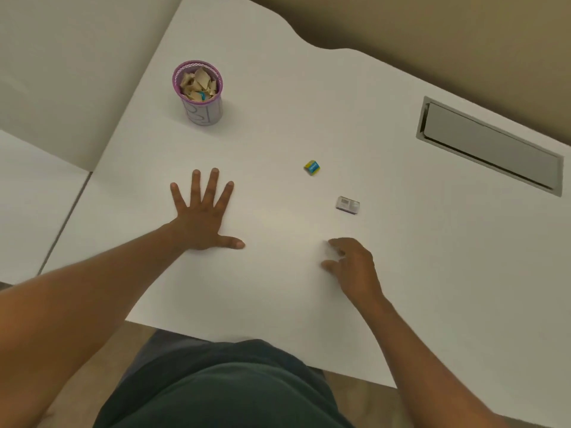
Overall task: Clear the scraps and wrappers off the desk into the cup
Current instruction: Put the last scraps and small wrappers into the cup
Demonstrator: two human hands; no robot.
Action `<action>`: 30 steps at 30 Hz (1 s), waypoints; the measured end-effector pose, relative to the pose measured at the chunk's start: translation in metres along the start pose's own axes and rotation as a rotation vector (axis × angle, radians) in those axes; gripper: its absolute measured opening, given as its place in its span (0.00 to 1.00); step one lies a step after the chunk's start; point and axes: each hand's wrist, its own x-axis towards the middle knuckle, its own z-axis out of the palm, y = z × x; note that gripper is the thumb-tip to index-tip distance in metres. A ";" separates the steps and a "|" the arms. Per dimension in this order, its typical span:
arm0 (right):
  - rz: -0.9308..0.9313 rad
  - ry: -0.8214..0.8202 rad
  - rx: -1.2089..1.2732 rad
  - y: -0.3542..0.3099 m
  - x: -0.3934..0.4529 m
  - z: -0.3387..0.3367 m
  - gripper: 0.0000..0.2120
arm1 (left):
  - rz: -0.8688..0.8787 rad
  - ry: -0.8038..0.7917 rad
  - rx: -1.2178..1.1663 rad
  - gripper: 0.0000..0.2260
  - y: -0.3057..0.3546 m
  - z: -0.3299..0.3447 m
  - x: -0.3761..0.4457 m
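I sit at a white desk [309, 273] whose far edge curves in a wave. At two o'clock a grey cable hatch [491, 146] is set flush in it. Beyond, at one o'clock, runs a tan wall [432, 23]; at ten o'clock stands a pale partition [61, 72]. Wood-toned floor [355, 393] shows below the desk's near edge.

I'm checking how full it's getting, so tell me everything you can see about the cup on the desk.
The cup is a small upright cylinder with a purple rim and a pale wall marked with purplish lines. It looks like mesh or thin plastic; I cannot tell which. It stands on the white desk toward the far left, beyond the flat left hand, touching neither hand. Inside, tan paper scraps are heaped almost to the rim, with one small blue piece among them.
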 end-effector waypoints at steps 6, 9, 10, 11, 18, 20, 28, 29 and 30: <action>-0.116 0.187 -0.031 0.001 -0.007 0.027 0.10 | -0.003 -0.031 0.009 0.65 -0.006 0.006 0.006; -0.116 0.212 -0.118 -0.007 0.001 0.027 0.07 | -0.009 -0.028 0.028 0.66 -0.005 0.006 0.006; -0.097 0.221 -0.115 -0.009 0.003 0.027 0.06 | -0.007 -0.029 0.024 0.66 -0.005 0.006 0.007; -0.048 0.215 -0.079 -0.012 0.006 0.027 0.06 | -0.003 -0.028 0.017 0.66 -0.006 0.005 0.007; 0.047 0.166 0.126 -0.056 0.033 0.031 0.14 | -0.017 -0.029 0.063 0.65 -0.001 -0.001 0.003; 0.101 0.225 0.280 -0.071 0.046 0.026 0.15 | -0.020 -0.056 0.117 0.65 0.008 -0.008 -0.001; 0.197 0.411 0.527 -0.074 0.075 -0.013 0.09 | 0.112 0.217 -0.319 0.20 0.104 -0.073 0.039; 0.217 0.414 0.557 -0.072 0.078 -0.017 0.09 | 0.139 0.220 -0.383 0.19 0.119 -0.081 0.050; 0.235 0.417 0.587 -0.070 0.080 -0.020 0.09 | 0.166 0.231 -0.393 0.19 0.132 -0.088 0.061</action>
